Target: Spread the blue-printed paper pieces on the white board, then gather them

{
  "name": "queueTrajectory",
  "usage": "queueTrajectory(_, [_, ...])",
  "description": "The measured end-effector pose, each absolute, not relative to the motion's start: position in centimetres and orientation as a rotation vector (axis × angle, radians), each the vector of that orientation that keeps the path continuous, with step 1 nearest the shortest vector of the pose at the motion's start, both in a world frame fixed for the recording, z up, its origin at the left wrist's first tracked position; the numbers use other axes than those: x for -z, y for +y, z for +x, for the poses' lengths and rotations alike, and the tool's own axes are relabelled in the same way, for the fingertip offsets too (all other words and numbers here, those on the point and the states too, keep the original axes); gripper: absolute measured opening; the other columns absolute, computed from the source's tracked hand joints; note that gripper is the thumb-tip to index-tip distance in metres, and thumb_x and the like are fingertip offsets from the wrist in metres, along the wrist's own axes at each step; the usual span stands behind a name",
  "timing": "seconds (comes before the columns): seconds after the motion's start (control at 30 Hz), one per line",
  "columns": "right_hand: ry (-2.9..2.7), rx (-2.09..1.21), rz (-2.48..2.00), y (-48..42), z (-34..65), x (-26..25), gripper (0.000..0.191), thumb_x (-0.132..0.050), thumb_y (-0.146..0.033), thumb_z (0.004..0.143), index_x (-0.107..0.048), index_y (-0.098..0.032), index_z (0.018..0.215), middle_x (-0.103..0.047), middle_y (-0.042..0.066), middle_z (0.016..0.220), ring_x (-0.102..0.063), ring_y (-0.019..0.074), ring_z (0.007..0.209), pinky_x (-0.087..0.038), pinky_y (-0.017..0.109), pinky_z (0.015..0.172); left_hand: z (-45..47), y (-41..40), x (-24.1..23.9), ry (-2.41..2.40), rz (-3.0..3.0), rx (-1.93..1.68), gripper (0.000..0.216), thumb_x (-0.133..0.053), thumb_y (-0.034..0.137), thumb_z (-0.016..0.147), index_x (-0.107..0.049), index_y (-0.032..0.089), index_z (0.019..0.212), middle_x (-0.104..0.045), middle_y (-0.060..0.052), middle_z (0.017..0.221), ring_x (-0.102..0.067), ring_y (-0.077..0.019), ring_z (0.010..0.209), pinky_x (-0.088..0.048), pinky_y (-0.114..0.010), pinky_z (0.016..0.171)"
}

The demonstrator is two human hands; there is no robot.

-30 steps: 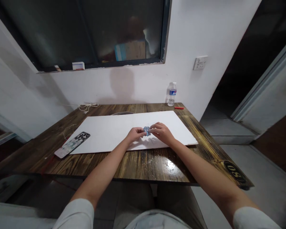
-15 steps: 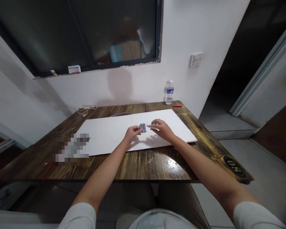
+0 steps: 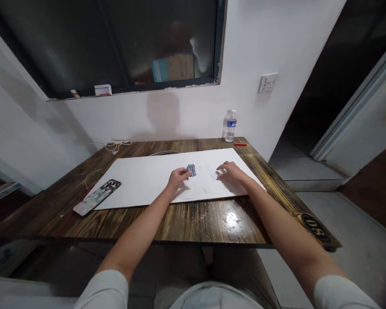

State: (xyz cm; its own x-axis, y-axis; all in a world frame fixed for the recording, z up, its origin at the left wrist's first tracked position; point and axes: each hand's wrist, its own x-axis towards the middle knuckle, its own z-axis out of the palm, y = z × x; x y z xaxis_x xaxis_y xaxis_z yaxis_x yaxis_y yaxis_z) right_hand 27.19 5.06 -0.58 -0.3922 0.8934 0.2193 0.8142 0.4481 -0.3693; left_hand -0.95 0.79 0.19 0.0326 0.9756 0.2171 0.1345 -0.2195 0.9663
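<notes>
Between thumb and fingers, my left hand (image 3: 179, 177) pinches a small blue-grey ribbed piece (image 3: 191, 170), raised over a white board (image 3: 148, 180). Its exact kind is too small to make out. Over the right part of the board hovers my right hand (image 3: 230, 171), its fingers curved and apart, holding nothing visible. A short thin dark line (image 3: 205, 189) shows on the board between the hands; whether it is a mark or a loose sliver I cannot tell.
The board lies on a dark wooden table (image 3: 186, 223). A phone (image 3: 98, 197) rests over its left end. At the back are a white cable (image 3: 117, 145), a water bottle (image 3: 230, 126) and a red pen-like stick (image 3: 240, 144). A round number plate (image 3: 315, 226) is at the right corner.
My right hand has moved right, away from the ribbed piece and my left hand. My left hand keeps its pinch on the piece, nearly in place. The view has shifted slightly.
</notes>
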Motion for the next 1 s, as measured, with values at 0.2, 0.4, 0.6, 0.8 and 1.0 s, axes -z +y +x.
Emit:
queueTrajectory(0.2, [-2.48,-0.167,-1.36,4.0,25.6,0.3,0.028,-0.068,-0.034,0.084,-0.073,-0.032,0.111,-0.062,0.008,0.122,-0.045,0.0301,0.111,-0.038,0.038,0.085,-0.9,0.7,-0.3,1.175,1.451,-1.301,0.035,-0.078,0.047,0.059,-0.063,0.016,0.064,-0.055,0.002,0.055,-0.046,-0.0102,0.053,-0.034,-0.024,0.055])
queueTrajectory(0.4, [-2.587,-0.044,-1.213,4.0,25.7,0.2,0.019,-0.062,-0.027,0.087,-0.077,-0.029,0.099,-0.066,0.007,0.111,-0.048,0.0262,0.101,-0.035,0.035,0.078,-0.8,0.5,-0.4,1.161,1.494,-1.284,0.034,-0.077,0.047,0.062,-0.063,0.016,0.064,-0.056,0.002,0.058,-0.049,-0.011,0.055,-0.037,-0.025,0.057])
queueTrajectory(0.6, [-2.6,-0.008,-1.201,3.9,25.3,0.2,0.021,-0.058,-0.02,0.086,-0.076,-0.024,0.096,-0.067,0.009,0.107,-0.05,0.0257,0.099,-0.036,0.033,0.076,-0.8,0.5,-0.4,1.164,1.523,-1.267,0.035,-0.077,0.047,0.062,-0.061,0.016,0.063,-0.054,0.002,0.055,-0.047,-0.0111,0.053,-0.037,-0.026,0.057])
queueTrajectory(0.8, [-2.534,-0.052,-1.166,4.0,25.2,0.2,0.016,-0.061,-0.019,0.085,-0.075,-0.021,0.093,-0.068,0.009,0.101,-0.051,0.0241,0.093,-0.04,0.032,0.08,-0.8,0.4,-0.5,1.19,1.527,-1.265,0.035,-0.076,0.048,0.063,-0.061,0.016,0.063,-0.054,0.002,0.055,-0.047,-0.011,0.053,-0.037,-0.025,0.056])
queueTrajectory(1.0, [-2.422,-0.329,-1.087,4.1,24.6,0.2,0.011,-0.067,-0.019,0.08,-0.072,-0.019,0.089,-0.07,0.006,0.09,-0.057,0.021,0.086,-0.042,0.029,0.077,-0.9,0.5,-0.4,1.216,1.516,-1.268,0.036,-0.076,0.05,0.062,-0.062,0.017,0.064,-0.054,0.002,0.054,-0.048,-0.0114,0.053,-0.037,-0.025,0.055])
